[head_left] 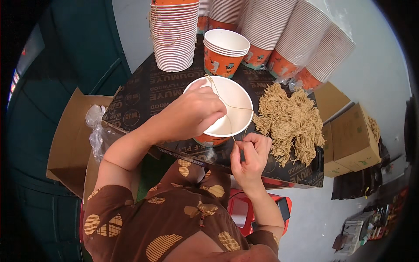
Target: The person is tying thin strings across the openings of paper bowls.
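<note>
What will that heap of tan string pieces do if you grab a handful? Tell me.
The heap of tan strings would probably flop and droop, since the strands lie limp and tangled. It looks light for its bulk. Loose strands at its frayed edges would likely snag and drag neighbours along rather than lift cleanly.

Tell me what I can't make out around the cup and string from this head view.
- Near wall of the paper cup: covered by the left hand.
- How the string is fixed at the rim: too thin to tell.
- String end in the right hand: hidden by the fingers.
- Tops of the cup stacks: cut off by the upper edge.
</note>
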The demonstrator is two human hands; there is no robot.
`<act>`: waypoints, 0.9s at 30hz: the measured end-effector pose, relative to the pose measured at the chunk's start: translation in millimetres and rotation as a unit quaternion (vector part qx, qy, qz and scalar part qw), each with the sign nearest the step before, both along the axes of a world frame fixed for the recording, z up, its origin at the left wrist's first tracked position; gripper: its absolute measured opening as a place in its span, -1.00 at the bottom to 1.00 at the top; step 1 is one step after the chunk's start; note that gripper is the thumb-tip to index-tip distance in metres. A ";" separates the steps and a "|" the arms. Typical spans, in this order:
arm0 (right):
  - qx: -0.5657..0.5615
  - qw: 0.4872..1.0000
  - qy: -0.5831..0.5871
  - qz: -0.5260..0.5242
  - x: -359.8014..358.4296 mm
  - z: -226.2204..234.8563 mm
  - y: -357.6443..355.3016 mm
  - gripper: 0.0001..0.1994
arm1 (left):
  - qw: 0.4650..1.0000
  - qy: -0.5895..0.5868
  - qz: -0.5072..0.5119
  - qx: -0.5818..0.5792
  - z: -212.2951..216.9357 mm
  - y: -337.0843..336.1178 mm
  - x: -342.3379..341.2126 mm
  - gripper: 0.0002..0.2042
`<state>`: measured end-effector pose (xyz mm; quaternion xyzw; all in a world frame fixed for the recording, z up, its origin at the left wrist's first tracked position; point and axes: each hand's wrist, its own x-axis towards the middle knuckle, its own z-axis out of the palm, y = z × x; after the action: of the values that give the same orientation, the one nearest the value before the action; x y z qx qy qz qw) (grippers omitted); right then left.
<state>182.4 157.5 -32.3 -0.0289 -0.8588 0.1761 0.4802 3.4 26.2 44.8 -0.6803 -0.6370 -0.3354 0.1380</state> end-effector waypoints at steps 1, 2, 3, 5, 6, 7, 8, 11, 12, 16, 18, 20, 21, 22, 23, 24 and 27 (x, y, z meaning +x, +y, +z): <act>0.003 1.000 -0.002 -0.002 -1.0 1.1 0.1 -0.80 | 0.999 -0.017 -0.019 -0.020 0.0 2.7 -1.0 -0.93; 0.005 1.000 -0.002 0.000 -2.1 1.6 0.1 -0.80 | 0.998 -0.033 -0.038 -0.040 0.0 5.3 -2.2 -0.91; 0.004 1.000 -0.003 0.000 -3.1 1.8 0.5 -0.80 | 0.998 -0.032 -0.037 -0.037 0.2 7.9 -3.6 -0.91; 0.007 1.000 -0.003 0.002 -5.2 2.5 0.6 -0.80 | 0.988 -0.039 -0.095 -0.113 1.1 12.9 -6.2 -0.83; 0.005 1.000 -0.001 0.003 -6.4 2.7 0.3 -0.79 | 0.989 -0.037 -0.093 -0.109 2.3 15.5 -6.7 -0.83; 0.003 1.000 0.000 0.003 -7.4 3.0 0.1 -0.79 | 0.981 -0.043 -0.102 -0.160 3.9 18.4 -6.6 -0.81; 0.008 1.000 0.002 0.006 -8.1 3.3 0.0 -0.79 | 0.970 -0.048 -0.111 -0.210 5.6 21.2 -6.5 -0.79; 0.014 1.000 0.002 0.007 -8.9 4.3 0.2 -0.79 | 0.957 -0.024 -0.118 -0.265 6.3 31.7 -7.2 -0.79; 0.013 1.000 0.002 0.006 -9.4 4.2 -0.1 -0.80 | 0.949 -0.007 -0.122 -0.291 4.9 33.9 -8.3 -0.80; 0.018 1.000 0.003 0.005 -10.3 2.6 0.1 -0.80 | 0.946 -0.039 -0.123 -0.298 -1.6 37.1 -9.9 -0.83; 0.019 1.000 0.004 0.005 -10.1 3.4 -0.2 -0.80 | 0.940 -0.081 -0.132 -0.303 -2.8 37.5 -10.7 -0.86; 0.018 1.000 0.004 0.006 -10.5 3.9 -0.3 -0.80 | 0.938 -0.098 -0.141 -0.302 -6.1 39.7 -12.7 -0.86; 0.018 1.000 0.005 0.006 -10.6 3.7 0.1 -0.80 | 0.934 -0.116 -0.152 -0.303 -4.9 40.4 -12.1 -0.87; 0.018 1.000 0.005 0.006 -10.7 3.6 0.3 -0.80 | 0.934 -0.115 -0.153 -0.302 -2.1 40.5 -11.6 -0.87; 0.019 1.000 0.005 0.006 -10.8 3.6 0.6 -0.80 | 0.926 -0.125 -0.147 -0.326 2.5 40.1 -11.0 -0.87; 0.018 1.000 0.002 0.005 -10.7 3.9 0.7 -0.80 | 0.917 -0.134 -0.141 -0.348 6.3 39.6 -10.2 -0.87; 0.015 1.000 -0.002 0.005 -10.7 4.6 0.5 -0.80 | 0.924 -0.142 -0.139 -0.328 8.0 38.7 -10.9 -0.86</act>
<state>171.7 157.9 -27.7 -0.0178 -0.8624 0.1652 0.4781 -7.4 64.9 52.8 -0.7142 -0.6235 -0.2170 -0.2325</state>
